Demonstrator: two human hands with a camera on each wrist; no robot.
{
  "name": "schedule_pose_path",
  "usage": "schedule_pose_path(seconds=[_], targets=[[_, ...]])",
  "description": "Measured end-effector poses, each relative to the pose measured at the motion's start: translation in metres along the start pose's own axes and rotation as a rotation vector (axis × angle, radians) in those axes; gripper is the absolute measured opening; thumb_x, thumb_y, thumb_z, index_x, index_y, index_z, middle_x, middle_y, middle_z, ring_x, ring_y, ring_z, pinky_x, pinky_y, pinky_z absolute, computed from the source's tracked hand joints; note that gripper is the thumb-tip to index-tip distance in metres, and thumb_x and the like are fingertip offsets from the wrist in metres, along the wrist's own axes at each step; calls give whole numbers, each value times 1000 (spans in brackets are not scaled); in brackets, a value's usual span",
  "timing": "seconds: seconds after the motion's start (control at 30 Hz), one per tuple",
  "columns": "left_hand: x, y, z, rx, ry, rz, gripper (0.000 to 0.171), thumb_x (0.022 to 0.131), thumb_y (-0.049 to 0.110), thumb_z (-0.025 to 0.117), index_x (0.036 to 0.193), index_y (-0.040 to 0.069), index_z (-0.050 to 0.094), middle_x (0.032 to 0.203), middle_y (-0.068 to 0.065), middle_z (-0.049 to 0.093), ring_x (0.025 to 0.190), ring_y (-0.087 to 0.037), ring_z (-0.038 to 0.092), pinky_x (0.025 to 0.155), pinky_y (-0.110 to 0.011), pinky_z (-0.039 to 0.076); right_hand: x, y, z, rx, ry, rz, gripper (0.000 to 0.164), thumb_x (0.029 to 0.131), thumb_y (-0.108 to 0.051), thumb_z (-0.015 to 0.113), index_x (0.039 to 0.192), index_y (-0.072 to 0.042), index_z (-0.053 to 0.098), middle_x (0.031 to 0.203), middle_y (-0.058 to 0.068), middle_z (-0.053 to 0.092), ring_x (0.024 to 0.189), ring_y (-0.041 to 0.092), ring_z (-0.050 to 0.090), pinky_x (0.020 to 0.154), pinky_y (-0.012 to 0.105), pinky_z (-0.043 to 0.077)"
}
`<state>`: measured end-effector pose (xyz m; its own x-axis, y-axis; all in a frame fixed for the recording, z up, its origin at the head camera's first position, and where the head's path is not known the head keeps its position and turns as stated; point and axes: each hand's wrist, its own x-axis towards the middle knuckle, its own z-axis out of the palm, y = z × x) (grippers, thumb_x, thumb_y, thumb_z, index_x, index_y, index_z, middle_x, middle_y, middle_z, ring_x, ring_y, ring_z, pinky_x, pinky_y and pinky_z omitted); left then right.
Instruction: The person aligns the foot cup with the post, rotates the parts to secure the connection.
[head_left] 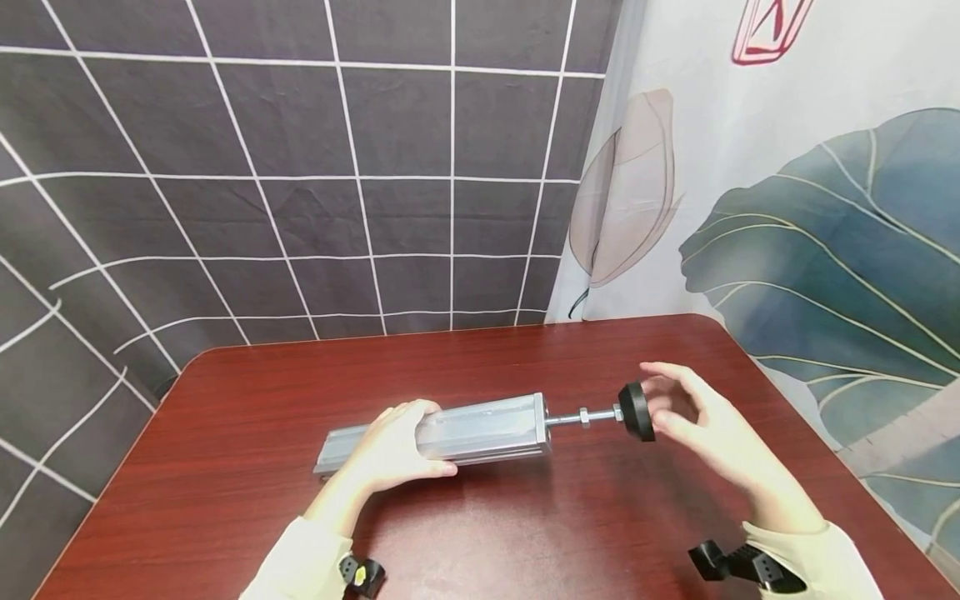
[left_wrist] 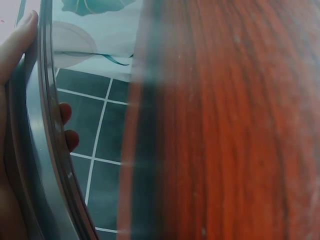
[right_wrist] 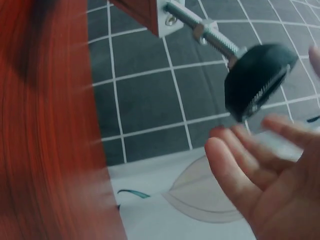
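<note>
Left grip [head_left: 393,450] around silver bar [head_left: 491,429], right grip [head_left: 697,421] beside black foot [head_left: 634,412] (on threaded rod [head_left: 566,420]), reddish table [head_left: 585,533]

It's bright in here, the light soft; a pale sheen glares off the near middle of the red table [head_left: 495,542], and a faint shadow hugs the near side of the metal bar [head_left: 487,425]. At left, the gridded cloth's [head_left: 292,217] lines bow. Both wrist views look duller, the tabletop smeared; the right hand [right_wrist: 280,185] has blurred fingertips [right_wrist: 275,122].
</note>
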<state>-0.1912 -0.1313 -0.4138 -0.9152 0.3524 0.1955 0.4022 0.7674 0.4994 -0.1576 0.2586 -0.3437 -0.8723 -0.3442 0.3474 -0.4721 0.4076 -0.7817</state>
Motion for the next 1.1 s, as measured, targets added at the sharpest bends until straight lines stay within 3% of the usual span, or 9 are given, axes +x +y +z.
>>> schedule_pose_path(seconds=[0.1,0.17,0.27,0.33,0.57,0.87,1.1], targets=[[1,1,-1,-7,-3,2,73,56,51,83,114,14,58,107,2,61,99,-20,55,87,-40,41,-3,5,-3,59,-77,-112,80,74,15,67,142,-2,30,129,-2,47,104,9,57,83,19,46],[3,2,-1,-13,-6,7,74,56,51,83,115,14,58,108,1,61,99,-20,55,88,-40,40,-4,8,-4,119,-128,-193,88,68,20,69,143,2,25,139,4,37,112,10,53,89,19,43],[4,2,-2,-16,-12,10,74,56,52,82,115,14,58,108,1,61,99,-20,55,89,-40,39,-4,11,-2,218,-184,-297,87,64,28,65,140,9,25,145,14,25,117,15,50,93,21,40],[4,1,-2,-14,-16,9,75,56,52,83,115,14,58,108,2,61,100,-19,55,90,-40,39,-4,10,-1,224,-193,-323,82,64,29,64,136,10,31,146,17,21,117,15,50,94,21,40],[3,1,-3,-20,-17,6,75,55,52,82,115,14,58,107,2,61,99,-19,55,89,-40,39,-5,3,-3,60,-163,-211,66,70,22,67,130,4,46,142,8,32,110,8,54,91,18,41],[1,0,-3,-16,-11,-3,73,55,51,83,114,14,58,105,2,61,97,-19,55,86,-39,41,-3,3,-2,46,-136,-164,70,71,16,70,134,0,44,128,2,44,95,10,61,78,21,49],[-1,2,-4,-24,-13,6,73,56,49,83,114,13,58,107,1,61,100,-21,55,88,-41,40,-2,0,0,-83,-42,-69,65,72,6,74,132,-7,51,106,-4,55,79,10,61,66,21,49]])
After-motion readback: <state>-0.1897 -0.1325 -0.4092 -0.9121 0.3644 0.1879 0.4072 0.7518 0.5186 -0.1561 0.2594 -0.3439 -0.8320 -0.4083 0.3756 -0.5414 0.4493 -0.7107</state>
